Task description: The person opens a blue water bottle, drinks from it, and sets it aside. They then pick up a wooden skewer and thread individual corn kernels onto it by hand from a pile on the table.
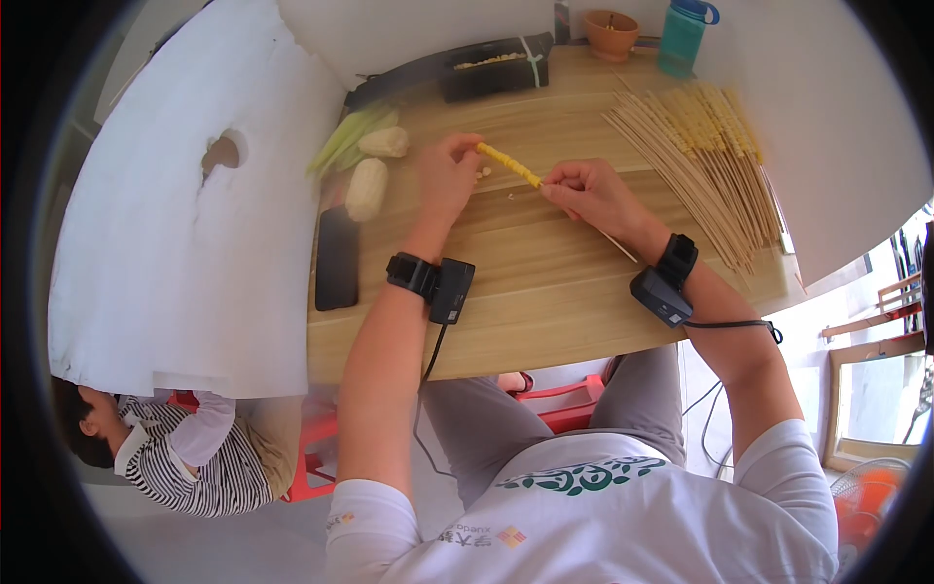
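A thin wooden skewer threaded with yellow corn kernels (509,165) slants across the middle of the table between my two hands. My right hand (595,198) is closed round the skewer below the kernels, and its bare end sticks out under the hand toward me. At the upper end, the fingers of my left hand (450,177) pinch the tip by the last kernels. A few loose kernels (484,172) lie on the wood under the skewer. To the left of my left hand are two stripped, pale corn cobs (367,190) and green husks (352,136).
At right lies a pile of skewers, many loaded with kernels (715,127). A black box of kernels (496,78), a clay pot (611,36) and a teal bottle (684,41) stand behind. A dark phone (338,258) lies left. A person in stripes (199,457) sits beyond the white partition (175,292).
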Available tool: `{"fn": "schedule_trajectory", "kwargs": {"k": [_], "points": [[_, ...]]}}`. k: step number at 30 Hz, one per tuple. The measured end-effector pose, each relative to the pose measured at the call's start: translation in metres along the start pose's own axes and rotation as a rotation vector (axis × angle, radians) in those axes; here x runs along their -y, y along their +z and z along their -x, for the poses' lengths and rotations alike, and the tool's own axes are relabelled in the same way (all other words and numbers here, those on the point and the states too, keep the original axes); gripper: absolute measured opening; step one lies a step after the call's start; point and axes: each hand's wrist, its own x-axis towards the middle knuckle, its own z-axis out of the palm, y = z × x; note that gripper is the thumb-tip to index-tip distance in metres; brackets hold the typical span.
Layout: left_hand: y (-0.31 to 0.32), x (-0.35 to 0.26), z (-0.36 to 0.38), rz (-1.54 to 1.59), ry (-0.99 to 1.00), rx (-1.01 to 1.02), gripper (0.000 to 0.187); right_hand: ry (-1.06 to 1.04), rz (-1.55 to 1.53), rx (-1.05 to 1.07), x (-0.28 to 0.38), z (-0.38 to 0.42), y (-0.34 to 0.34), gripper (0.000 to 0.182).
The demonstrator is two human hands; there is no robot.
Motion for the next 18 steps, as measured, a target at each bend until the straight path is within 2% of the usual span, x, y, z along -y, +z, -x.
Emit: {"fn": "schedule_trajectory", "kwargs": {"k": [7,10,13,15,16,18], "points": [[-0.002,-0.004,0.0,-0.025,-0.012,0.013,0.023,-0.028,-0.021,0.019,-0.002,-0.002,-0.001,0.015],[-0.001,0.003,-0.004,0.011,0.064,0.018,0.025,-0.021,-0.035,0.002,0.0,-0.001,0.0,0.015],[0.0,0.002,-0.004,0.058,0.126,-0.066,0.026,-0.012,-0.083,0.0,0.0,-0.002,-0.001,0.015],[-0.004,-0.018,0.0,0.169,-0.055,-0.137,0.021,0.0,-0.063,-0.026,0.01,0.0,-0.001,0.015],[-0.004,-0.014,-0.003,0.172,-0.05,-0.14,0.021,0.014,-0.047,-0.05,0.014,0.001,-0.001,0.015],[-0.007,-0.005,-0.008,0.367,-0.134,-0.166,0.019,-0.002,-0.054,-0.033,0.015,0.003,-0.001,0.015]]}}
